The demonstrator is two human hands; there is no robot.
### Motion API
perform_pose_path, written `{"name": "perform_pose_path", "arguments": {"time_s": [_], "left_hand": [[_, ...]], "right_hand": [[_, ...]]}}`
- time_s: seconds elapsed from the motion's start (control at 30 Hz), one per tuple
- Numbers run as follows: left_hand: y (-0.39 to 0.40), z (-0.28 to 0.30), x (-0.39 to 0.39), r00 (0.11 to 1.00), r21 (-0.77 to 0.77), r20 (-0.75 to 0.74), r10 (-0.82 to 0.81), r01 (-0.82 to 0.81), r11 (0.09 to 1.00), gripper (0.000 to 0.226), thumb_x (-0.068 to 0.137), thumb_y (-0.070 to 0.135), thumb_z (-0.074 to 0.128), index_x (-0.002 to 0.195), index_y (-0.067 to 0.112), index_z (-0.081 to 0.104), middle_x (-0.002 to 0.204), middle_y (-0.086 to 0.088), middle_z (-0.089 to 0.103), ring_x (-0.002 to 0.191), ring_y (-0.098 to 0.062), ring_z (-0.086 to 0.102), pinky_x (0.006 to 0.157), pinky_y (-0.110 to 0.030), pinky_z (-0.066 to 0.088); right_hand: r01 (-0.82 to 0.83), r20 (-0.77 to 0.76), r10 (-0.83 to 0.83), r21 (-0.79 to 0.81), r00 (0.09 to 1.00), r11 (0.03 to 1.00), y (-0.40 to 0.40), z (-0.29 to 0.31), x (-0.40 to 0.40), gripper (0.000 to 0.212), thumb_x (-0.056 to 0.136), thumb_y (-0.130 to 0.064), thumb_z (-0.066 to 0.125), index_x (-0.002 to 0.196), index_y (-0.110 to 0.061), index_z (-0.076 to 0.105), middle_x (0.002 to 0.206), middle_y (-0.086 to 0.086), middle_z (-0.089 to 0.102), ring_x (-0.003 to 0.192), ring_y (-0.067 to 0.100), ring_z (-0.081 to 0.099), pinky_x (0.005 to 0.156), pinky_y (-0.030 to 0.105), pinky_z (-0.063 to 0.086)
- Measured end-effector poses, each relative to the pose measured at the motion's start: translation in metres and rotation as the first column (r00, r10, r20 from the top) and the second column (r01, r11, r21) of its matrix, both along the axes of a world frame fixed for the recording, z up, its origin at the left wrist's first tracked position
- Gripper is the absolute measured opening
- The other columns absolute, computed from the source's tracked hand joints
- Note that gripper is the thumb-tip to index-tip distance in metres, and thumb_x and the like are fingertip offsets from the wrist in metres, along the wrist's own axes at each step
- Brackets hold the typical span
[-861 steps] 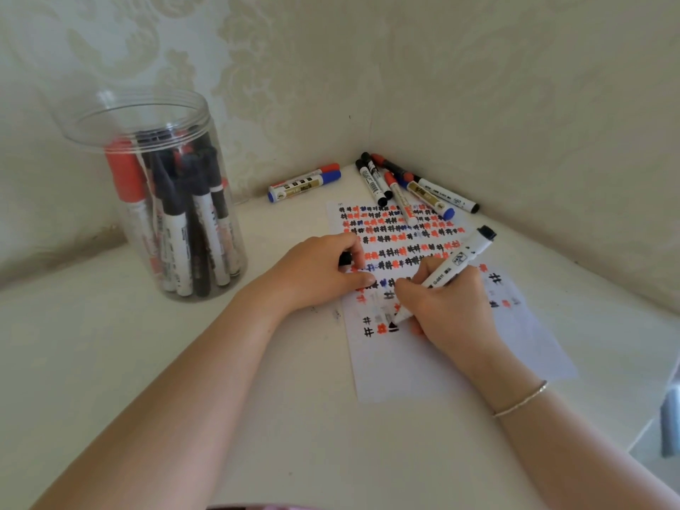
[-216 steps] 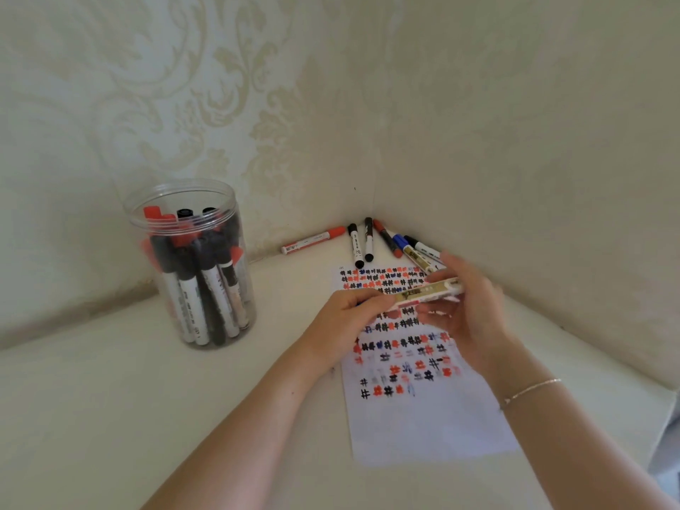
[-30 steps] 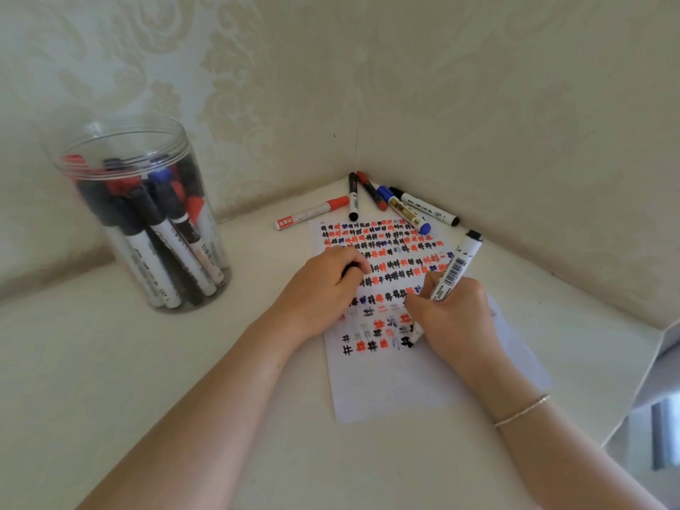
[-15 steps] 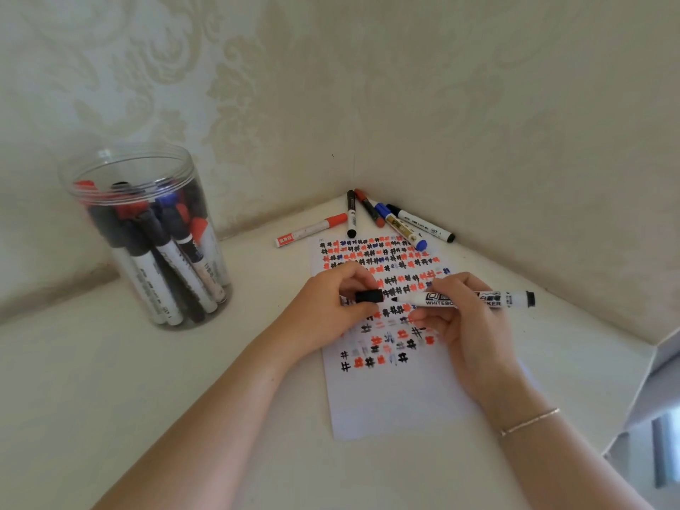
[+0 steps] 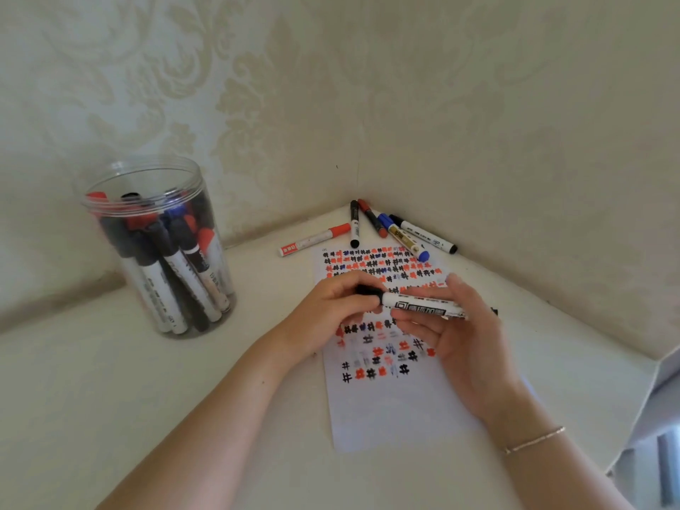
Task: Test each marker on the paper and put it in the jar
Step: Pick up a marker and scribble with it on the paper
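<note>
Above the paper covered in rows of black, red and blue marks, both hands are holding one whiteboard marker level. Left hand is pinching its black cap with curled fingers; right hand is gripping the white barrel between thumb and fingers. Well to the left, the clear jar is standing upright, packed with markers. Five loose markers are lying in the wall corner beyond the sheet.

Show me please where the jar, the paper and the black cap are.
jar (image 5: 110,200), head view, on its clear rim.
paper (image 5: 397,417), head view, on its blank lower part.
black cap (image 5: 368,290), head view, on its side, between the left fingers.
</note>
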State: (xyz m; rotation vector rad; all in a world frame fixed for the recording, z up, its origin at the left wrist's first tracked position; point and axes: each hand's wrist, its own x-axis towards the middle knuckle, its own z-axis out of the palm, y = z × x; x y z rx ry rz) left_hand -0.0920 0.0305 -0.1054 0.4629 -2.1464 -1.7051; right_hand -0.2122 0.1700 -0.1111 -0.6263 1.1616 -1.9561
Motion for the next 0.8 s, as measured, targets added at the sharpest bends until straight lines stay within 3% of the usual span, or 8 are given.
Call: {"name": "perform_pose_path", "arguments": {"time_s": [0.07,0.13,0.2,0.37,0.5,0.63,0.7,0.8], "left_hand": [[0.002,0.003,0.001,1.0,0.055,-0.012,-0.006,0.007,0.998,0.016,0.095,0.008,0.051,0.096,0.014,0.066,0.068,0.003,0.059,0.06,-0.009,0.045,0.056,-0.019,0.035],[0.006,0.004,0.0,1.0,0.078,0.009,-0.017,0.016,0.997,0.016,0.095,0.015,0.054,0.085,0.017,0.067,0.059,0.006,0.052,0.054,-0.008,0.04,0.052,-0.019,0.03],[0.009,0.006,-0.001,1.0,0.106,0.022,0.012,-0.015,0.994,0.023,0.093,0.024,0.058,0.07,0.022,0.064,0.051,0.008,0.042,0.046,-0.008,0.032,0.047,-0.019,0.025],[0.012,0.004,-0.004,0.98,0.082,-0.02,0.2,-0.197,0.977,0.039,0.086,0.038,0.063,0.051,0.028,0.05,0.046,0.007,0.032,0.043,-0.011,0.025,0.044,-0.019,0.026],[0.016,0.002,-0.005,0.967,-0.002,-0.07,0.243,-0.244,0.97,0.039,0.09,0.031,0.061,0.056,0.019,0.047,0.045,0.009,0.035,0.041,-0.007,0.03,0.046,-0.016,0.029],[0.014,0.005,-0.003,0.976,0.028,-0.064,0.21,-0.208,0.978,0.03,0.092,0.027,0.058,0.067,0.013,0.051,0.049,0.005,0.038,0.045,-0.01,0.032,0.049,-0.02,0.029],[0.009,0.011,-0.001,0.982,0.1,-0.07,0.173,-0.165,0.981,0.021,0.093,0.019,0.056,0.073,0.013,0.05,0.055,0.001,0.045,0.05,-0.014,0.038,0.052,-0.025,0.034],[0.003,0.028,0.009,0.961,0.084,-0.168,0.218,-0.206,0.975,0.011,0.09,0.011,0.061,0.086,0.008,0.051,0.069,-0.003,0.061,0.062,-0.017,0.058,0.062,-0.025,0.051]], "right_hand": [[0.011,-0.003,-0.011,-0.009,1.0,1.0,-0.003,0.001,0.0,0.031,0.09,-0.022,0.052,0.079,0.001,0.069,0.088,0.021,0.07,0.073,0.036,0.069,0.067,0.036,0.057],[0.099,-0.134,-0.089,0.063,0.987,0.993,-0.007,0.002,-0.001,0.023,0.088,-0.016,0.057,0.073,0.001,0.058,0.07,0.018,0.058,0.052,0.031,0.056,0.051,0.034,0.047],[0.171,-0.311,-0.12,0.139,0.943,0.975,-0.011,0.002,0.001,0.031,0.089,-0.019,0.057,0.071,0.002,0.043,0.053,0.015,0.042,0.041,0.024,0.037,0.045,0.029,0.032],[0.154,-0.409,-0.064,0.191,0.91,0.97,-0.018,0.009,0.017,0.039,0.097,-0.013,0.037,0.061,0.001,0.034,0.041,0.015,0.033,0.038,0.019,0.022,0.043,0.024,0.028],[0.145,-0.382,-0.052,0.219,0.923,0.965,-0.016,0.007,0.018,0.051,0.098,-0.017,0.038,0.055,0.009,0.035,0.042,0.014,0.032,0.038,0.018,0.021,0.05,0.019,0.042],[0.163,-0.335,-0.06,0.289,0.94,0.944,-0.016,0.007,0.019,0.061,0.098,-0.029,0.043,0.038,-0.019,0.044,0.035,0.001,0.037,0.034,0.015,0.025,0.051,0.026,0.033],[0.208,-0.347,-0.107,0.267,0.932,0.941,-0.017,0.011,0.019,0.052,0.092,-0.038,0.052,0.044,-0.019,0.046,0.037,-0.002,0.037,0.032,0.01,0.027,0.04,0.021,0.029],[0.271,-0.353,-0.193,0.187,0.916,0.944,-0.011,0.018,0.016,0.045,0.074,-0.054,0.055,0.061,-0.011,0.049,0.042,-0.003,0.037,0.037,0.01,0.026,0.037,0.019,0.024]]}}
